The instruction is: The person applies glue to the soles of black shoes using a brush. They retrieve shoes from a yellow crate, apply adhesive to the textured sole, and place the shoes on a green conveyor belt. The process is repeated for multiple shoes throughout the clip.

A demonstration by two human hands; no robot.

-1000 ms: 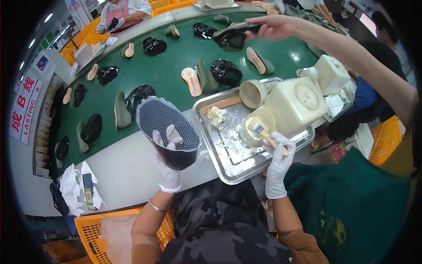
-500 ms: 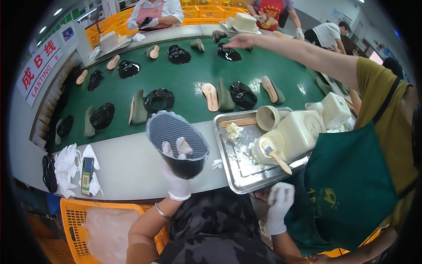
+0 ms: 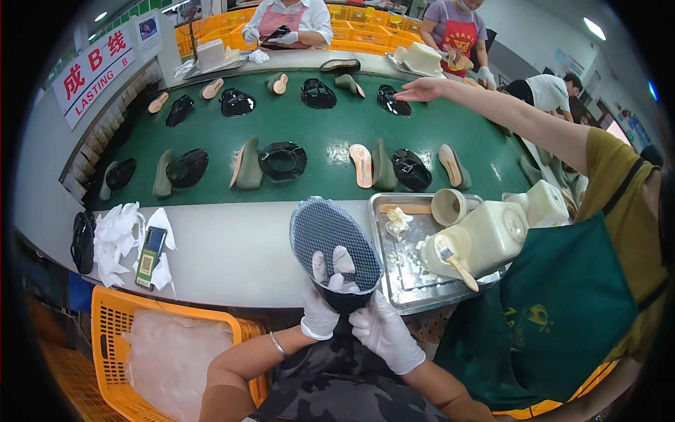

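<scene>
Both hands gripped the shoe (image 3: 334, 246), left hand (image 3: 322, 309) w/ fingers on sole, right hand (image 3: 383, 330) under heel; next needed glue brush (image 3: 455, 261), to my right.

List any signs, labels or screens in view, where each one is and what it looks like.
Sign: far left wall, long white board, red lettering.
Poster: right of the sign, small white sheet, blue picture.
Phone: counter left of the left hand, on white cloths; back shows a square code label.

Green conveyor belt (image 3: 316, 130), white worktable (image 3: 232, 253), orange crates (image 3: 112, 316), ceiling lights (image 3: 594, 28)
</scene>
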